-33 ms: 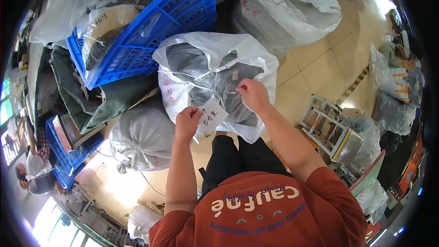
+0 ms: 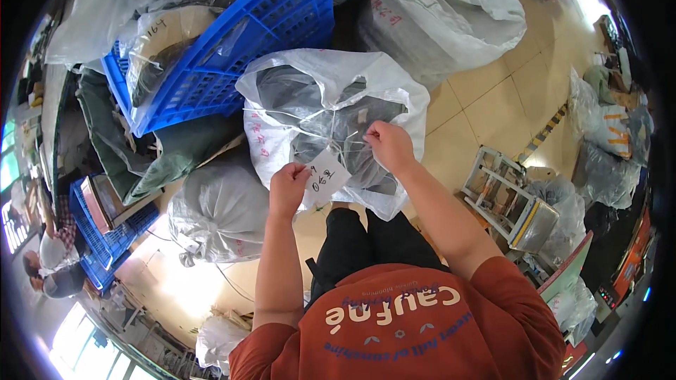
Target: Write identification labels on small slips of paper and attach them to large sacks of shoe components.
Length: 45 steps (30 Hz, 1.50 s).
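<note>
My left hand pinches the edge of a white paper label with dark handwriting on it. The label hangs over the near part of a white woven sack. Dark plastic-wrapped contents show through the sack's gaps, and white string crosses its top, drawn together near the middle. My right hand is closed above the right side of the sack, thumb and forefinger together. A short pale strand shows beside its fingertips, but what the fingers hold is too small to make out.
A tilted blue plastic crate with wrapped goods stands at the far left. Another open white sack is beyond, and a tied grey sack sits at left. A metal platform scale stands at right. People are at far left.
</note>
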{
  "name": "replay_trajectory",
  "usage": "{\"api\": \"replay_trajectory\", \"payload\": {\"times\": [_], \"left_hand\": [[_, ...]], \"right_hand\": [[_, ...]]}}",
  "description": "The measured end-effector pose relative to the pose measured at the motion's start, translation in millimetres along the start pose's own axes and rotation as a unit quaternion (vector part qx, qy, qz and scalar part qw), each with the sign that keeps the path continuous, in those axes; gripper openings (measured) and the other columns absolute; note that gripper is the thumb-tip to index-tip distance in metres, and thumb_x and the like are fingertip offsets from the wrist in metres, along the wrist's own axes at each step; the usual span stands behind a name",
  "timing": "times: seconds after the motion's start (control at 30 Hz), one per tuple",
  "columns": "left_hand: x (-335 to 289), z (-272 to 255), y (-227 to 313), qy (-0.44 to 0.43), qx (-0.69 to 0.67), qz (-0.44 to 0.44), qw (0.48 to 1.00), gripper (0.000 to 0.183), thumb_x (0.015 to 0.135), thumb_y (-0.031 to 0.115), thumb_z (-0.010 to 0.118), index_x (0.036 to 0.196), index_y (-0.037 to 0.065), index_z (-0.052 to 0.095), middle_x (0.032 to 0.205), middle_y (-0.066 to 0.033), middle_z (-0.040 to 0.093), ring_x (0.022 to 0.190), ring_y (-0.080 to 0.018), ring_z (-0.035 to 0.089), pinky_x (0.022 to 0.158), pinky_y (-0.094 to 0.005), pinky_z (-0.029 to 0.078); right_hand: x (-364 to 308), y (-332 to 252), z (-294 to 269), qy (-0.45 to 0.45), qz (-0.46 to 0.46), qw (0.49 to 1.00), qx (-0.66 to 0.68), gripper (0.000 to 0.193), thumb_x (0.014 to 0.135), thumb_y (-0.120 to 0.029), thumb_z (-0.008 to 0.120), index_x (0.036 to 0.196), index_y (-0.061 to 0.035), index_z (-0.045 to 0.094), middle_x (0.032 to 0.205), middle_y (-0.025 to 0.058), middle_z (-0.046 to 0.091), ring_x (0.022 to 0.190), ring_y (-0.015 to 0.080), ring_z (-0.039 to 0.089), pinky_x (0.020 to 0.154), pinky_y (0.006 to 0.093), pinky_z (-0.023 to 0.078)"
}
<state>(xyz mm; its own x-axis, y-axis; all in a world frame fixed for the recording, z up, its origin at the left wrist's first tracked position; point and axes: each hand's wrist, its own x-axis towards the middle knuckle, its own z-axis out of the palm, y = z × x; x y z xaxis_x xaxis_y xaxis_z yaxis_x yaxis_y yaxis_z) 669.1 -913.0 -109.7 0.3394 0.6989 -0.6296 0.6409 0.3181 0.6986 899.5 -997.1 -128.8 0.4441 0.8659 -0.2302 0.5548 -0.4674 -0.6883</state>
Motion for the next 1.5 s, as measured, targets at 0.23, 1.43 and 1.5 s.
{"api": "replay_trajectory", "payload": {"times": [0.23, 1.43, 1.5], "left_hand": [[-1.0, 1.8, 9.9, -0.098, -0.075, -0.071, 0.990, 0.018, 0.075, 0.010, 0.062, 0.082, -0.006, 0.060, 0.069, -0.0089, 0.062, 0.058, -0.0118, 0.056, 0.054, -0.0246, 0.044], [-31.1, 120.1, 20.7, -0.008, 0.410, 0.286, 0.866, 0.064, 0.079, 0.028, 0.056, 0.129, -0.005, 0.031, 0.140, -0.0175, 0.022, 0.131, -0.0278, 0.018, 0.106, -0.0404, 0.016], [-30.7, 121.3, 23.4, -0.011, 0.413, 0.284, 0.865, 0.064, 0.079, 0.028, 0.055, 0.129, -0.005, 0.031, 0.141, -0.0172, 0.021, 0.132, -0.0274, 0.017, 0.106, -0.0404, 0.015]], "right_hand": [[-5.0, -1.2, 2.8, -0.012, 0.042, 0.995, -0.084, 0.011, 0.076, -0.021, 0.061, 0.074, -0.0110, 0.056, 0.070, 0.0081, 0.061, 0.068, 0.0284, 0.059, 0.058, 0.0387, 0.044], [18.3, 15.3, 9.1, 0.094, -0.058, 0.987, -0.120, 0.023, 0.071, -0.018, 0.066, 0.077, -0.0081, 0.047, 0.075, 0.0071, 0.056, 0.068, 0.0273, 0.056, 0.056, 0.0374, 0.045], [19.7, 20.2, 6.8, 0.094, -0.054, 0.990, -0.085, 0.024, 0.071, -0.016, 0.065, 0.081, -0.0057, 0.046, 0.079, 0.0097, 0.053, 0.071, 0.0311, 0.055, 0.059, 0.0401, 0.045]]}}
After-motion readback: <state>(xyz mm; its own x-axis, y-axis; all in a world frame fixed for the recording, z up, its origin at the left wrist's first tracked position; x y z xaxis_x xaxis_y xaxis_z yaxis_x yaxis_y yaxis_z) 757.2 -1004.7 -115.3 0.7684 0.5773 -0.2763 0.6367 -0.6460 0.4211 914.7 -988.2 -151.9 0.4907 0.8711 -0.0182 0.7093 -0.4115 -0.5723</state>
